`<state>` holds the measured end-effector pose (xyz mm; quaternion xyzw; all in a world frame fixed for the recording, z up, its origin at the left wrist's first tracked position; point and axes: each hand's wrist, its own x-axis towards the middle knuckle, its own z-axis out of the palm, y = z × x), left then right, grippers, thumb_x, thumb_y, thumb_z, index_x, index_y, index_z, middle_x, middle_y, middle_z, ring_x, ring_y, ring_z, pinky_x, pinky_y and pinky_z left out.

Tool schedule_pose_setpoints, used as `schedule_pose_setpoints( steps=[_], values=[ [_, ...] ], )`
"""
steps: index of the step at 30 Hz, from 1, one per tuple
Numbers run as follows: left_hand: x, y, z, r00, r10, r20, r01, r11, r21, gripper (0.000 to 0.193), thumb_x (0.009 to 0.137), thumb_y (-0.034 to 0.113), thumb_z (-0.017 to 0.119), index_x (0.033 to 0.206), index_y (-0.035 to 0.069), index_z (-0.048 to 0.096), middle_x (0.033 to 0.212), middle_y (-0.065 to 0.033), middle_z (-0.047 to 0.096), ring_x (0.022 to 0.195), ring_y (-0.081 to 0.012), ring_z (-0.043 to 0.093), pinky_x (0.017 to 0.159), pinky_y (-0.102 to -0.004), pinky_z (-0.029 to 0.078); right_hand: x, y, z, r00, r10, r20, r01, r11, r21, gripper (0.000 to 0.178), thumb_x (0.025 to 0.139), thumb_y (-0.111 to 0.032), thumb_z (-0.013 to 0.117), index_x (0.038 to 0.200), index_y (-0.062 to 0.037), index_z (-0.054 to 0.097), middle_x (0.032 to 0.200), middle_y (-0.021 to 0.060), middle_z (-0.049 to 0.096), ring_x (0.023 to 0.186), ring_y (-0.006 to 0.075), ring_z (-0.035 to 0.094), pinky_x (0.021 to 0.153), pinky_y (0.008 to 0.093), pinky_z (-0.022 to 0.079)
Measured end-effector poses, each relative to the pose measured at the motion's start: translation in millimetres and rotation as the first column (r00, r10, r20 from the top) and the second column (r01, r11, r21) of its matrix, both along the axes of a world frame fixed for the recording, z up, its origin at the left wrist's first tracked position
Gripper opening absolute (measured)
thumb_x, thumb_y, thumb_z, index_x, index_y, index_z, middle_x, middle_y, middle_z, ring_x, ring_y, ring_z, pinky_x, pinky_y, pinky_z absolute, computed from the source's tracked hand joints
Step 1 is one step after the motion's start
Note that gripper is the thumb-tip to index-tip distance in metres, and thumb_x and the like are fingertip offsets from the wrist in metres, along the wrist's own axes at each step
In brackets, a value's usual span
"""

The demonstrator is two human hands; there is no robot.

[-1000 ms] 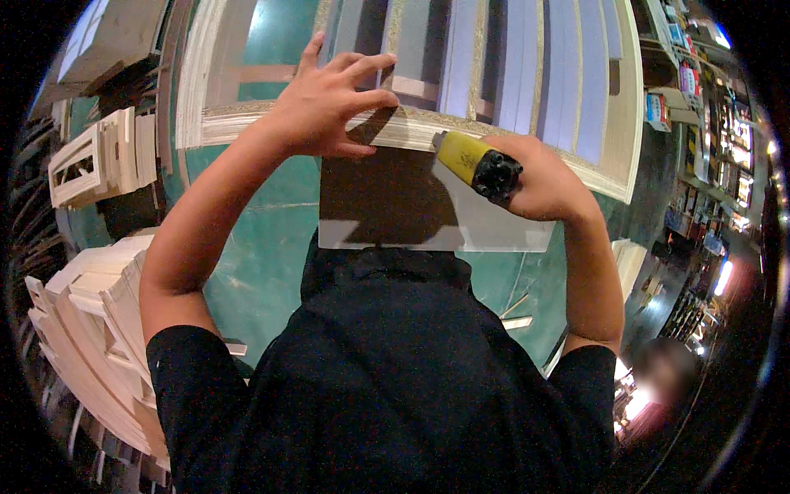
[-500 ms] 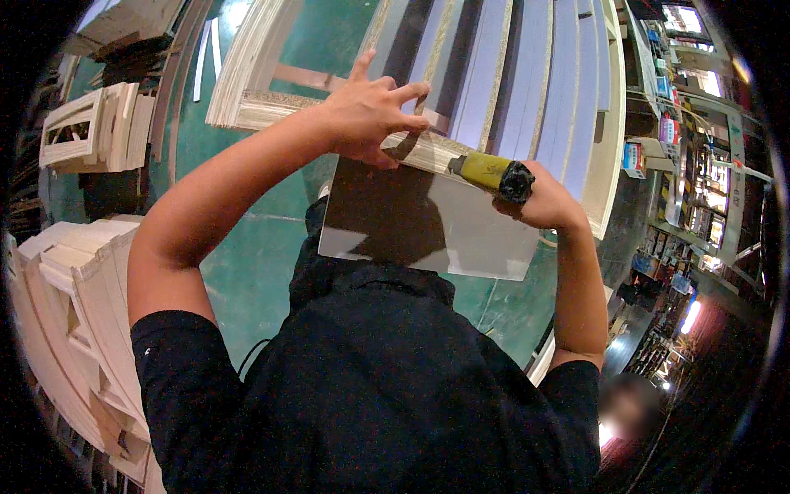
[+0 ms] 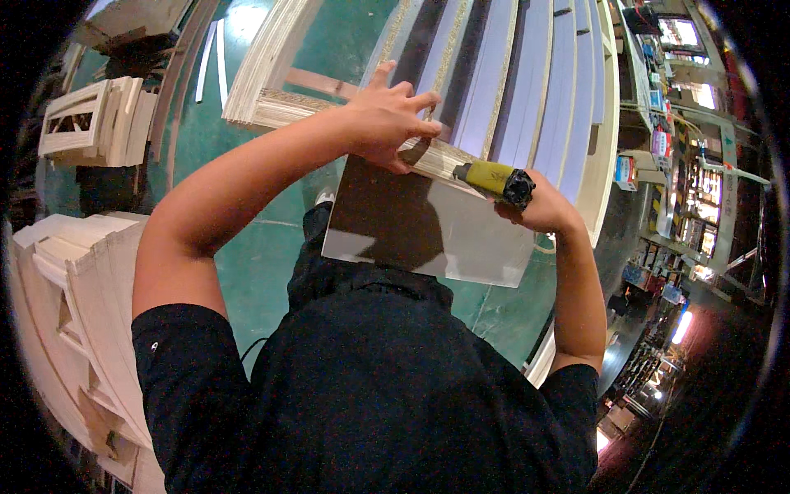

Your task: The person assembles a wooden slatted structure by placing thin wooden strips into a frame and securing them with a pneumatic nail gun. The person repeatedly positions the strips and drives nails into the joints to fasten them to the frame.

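My left hand (image 3: 391, 117) rests with spread fingers at the near edge of a pale wooden frame (image 3: 448, 156), its thumb side by the top of a grey panel (image 3: 485, 235). The panel leans or stands against that edge, in front of my legs, and part of it lies in dark shadow. In my right hand (image 3: 543, 206) is a yellow-green nail gun (image 3: 487, 177) with a black, taped-looking end. Its narrow nose points left, along the frame edge beside the panel's top. My right fingers are partly hidden behind the tool.
Lilac boards with rough, bare edges (image 3: 527, 82) run away from me beyond the frame edge. Light wooden frames (image 3: 99, 123) are stacked at far left, larger wooden pieces (image 3: 82, 305) at near left. Shelving with small boxes (image 3: 627, 171) lines the right, over a green floor (image 3: 255, 239).
The view has shifted slightly, moving the scene a little. My left hand stays at the frame edge, and the nail gun remains in my right hand, near the same spot.
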<state>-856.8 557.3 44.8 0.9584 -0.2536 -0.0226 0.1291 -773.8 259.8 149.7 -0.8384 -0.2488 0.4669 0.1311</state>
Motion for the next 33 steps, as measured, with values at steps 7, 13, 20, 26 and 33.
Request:
schedule_pose_setpoints(
  steps=[7,13,20,26,33],
  values=[
    [-22.1,57.6,-2.1,0.988,0.149,0.038,-0.144,0.982,-0.126,0.131,0.053,0.05,0.096,0.16,0.029,0.024,0.168,-0.008,0.02,0.153,-0.0364,0.022,0.121,-0.0689,0.012,-6.3,29.9,12.4,0.986,0.144,0.084,-0.151,0.985,0.078,0.029,0.075,-0.009,0.073,0.1,-0.0001,0.064,0.084,0.0132,0.07,0.078,0.0208,0.063,0.075,0.0381,0.052],
    [-35.3,86.7,-14.2,0.993,0.116,-0.019,-0.118,0.982,-0.148,0.131,0.047,0.044,0.095,0.158,0.016,0.031,0.169,-0.0081,0.019,0.152,-0.0388,0.026,0.119,-0.0522,0.033,-10.4,112.1,19.5,0.955,0.288,0.076,-0.296,0.947,0.129,0.035,0.074,-0.007,0.071,0.108,0.0,0.065,0.088,0.0135,0.07,0.081,0.0208,0.063,0.08,0.0364,0.053],
    [-40.2,86.0,-21.1,0.991,0.132,-0.035,-0.137,0.968,-0.209,0.103,0.056,0.042,0.092,0.145,0.013,0.05,0.165,-0.0009,0.033,0.137,-0.0282,0.051,0.099,-0.0509,0.047,-6.4,160.1,-1.3,0.93,0.359,0.076,-0.366,0.894,0.26,0.04,0.076,-0.004,0.07,0.116,0.0019,0.066,0.102,0.0134,0.073,0.089,0.0221,0.065,0.087,0.0347,0.054],
    [-39.6,86.3,-17.8,0.983,0.146,-0.114,-0.168,0.963,-0.209,0.109,0.052,0.042,0.093,0.148,0.017,0.047,0.164,0.0014,0.035,0.131,-0.0253,0.057,0.094,-0.0525,0.046,-1.9,169.5,-5.7,0.934,0.354,0.048,-0.354,0.904,0.24,0.042,0.082,-0.013,0.075,0.122,-0.0036,0.065,0.112,0.013,0.073,0.1,0.02,0.066,0.093,0.0358,0.052],
    [-43.1,86.0,-11.4,0.983,0.162,-0.09,-0.177,0.965,-0.196,0.103,0.054,0.038,0.093,0.146,0.016,0.052,0.161,0.0002,0.04,0.127,-0.0245,0.059,0.097,-0.0475,0.047,-4.6,177.6,-1.6,0.928,0.366,0.071,-0.372,0.903,0.213,0.044,0.08,-0.004,0.072,0.123,0.0001,0.064,0.109,0.0147,0.072,0.096,0.0225,0.066,0.091,0.035,0.053]
  ],
)
